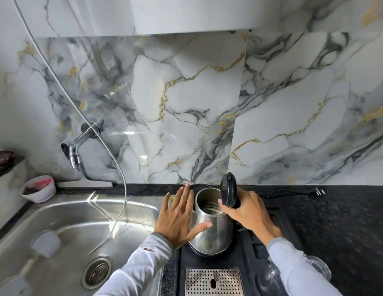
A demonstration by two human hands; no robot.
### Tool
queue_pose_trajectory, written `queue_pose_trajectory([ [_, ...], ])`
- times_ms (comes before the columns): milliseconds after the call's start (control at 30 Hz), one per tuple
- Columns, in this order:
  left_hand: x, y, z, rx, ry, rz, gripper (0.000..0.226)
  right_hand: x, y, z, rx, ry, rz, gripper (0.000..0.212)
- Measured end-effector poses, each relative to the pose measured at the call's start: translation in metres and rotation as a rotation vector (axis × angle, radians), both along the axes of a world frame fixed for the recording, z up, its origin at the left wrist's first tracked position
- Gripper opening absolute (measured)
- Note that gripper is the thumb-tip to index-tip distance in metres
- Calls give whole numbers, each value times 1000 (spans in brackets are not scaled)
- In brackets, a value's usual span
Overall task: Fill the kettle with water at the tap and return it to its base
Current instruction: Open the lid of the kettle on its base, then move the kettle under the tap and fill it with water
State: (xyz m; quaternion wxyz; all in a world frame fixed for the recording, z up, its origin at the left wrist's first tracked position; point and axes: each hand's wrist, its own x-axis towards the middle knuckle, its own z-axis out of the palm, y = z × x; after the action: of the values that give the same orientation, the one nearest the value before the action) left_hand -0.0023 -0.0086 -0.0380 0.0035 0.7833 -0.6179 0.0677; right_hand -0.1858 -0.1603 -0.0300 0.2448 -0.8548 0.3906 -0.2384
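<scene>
Steel and black: the kettle (210, 227) sits on its dark round base (204, 252) on the black tray (246, 263), just right of the sink (64, 229), with its lid (228, 189) standing open and upright over the handle side. Your left hand (179, 218) lies flat and spread against the kettle's left wall, fingers extended, thumb across the front of the body, gripping nothing closed. Your right hand (248, 210) is wrapped around the handle region behind the lid; the handle itself is hidden by the lid and your fingers, so you cannot see how firm that hold is.

To the left, the sink bowl is open, crossed only by a thin hose (120, 167) that hangs down from above and ends inside the basin. The tap (76, 149) juts from the marble wall over the sink's far-left part, well apart from the kettle. A small white bowl (38, 189) stands on the counter corner beside the tap.

Behind the kettle the backsplash is close. A perforated drip grate (214, 282) is cut off at the bottom edge, and a glass object under your right sleeve is blurred.
</scene>
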Motion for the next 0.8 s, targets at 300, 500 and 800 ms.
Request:
queue_pose_trajectory([
  [300,7,5,9,14,-43,-25,111,12,-1,3,83,-157,-59,48],
  [500,28,25,27,-94,-23,-37,108,34,15,30,30,-191,-60,54],
  [800,142,99,50,-166,-44,-16,105,149,82,51,-26,-227,-39,47],
])
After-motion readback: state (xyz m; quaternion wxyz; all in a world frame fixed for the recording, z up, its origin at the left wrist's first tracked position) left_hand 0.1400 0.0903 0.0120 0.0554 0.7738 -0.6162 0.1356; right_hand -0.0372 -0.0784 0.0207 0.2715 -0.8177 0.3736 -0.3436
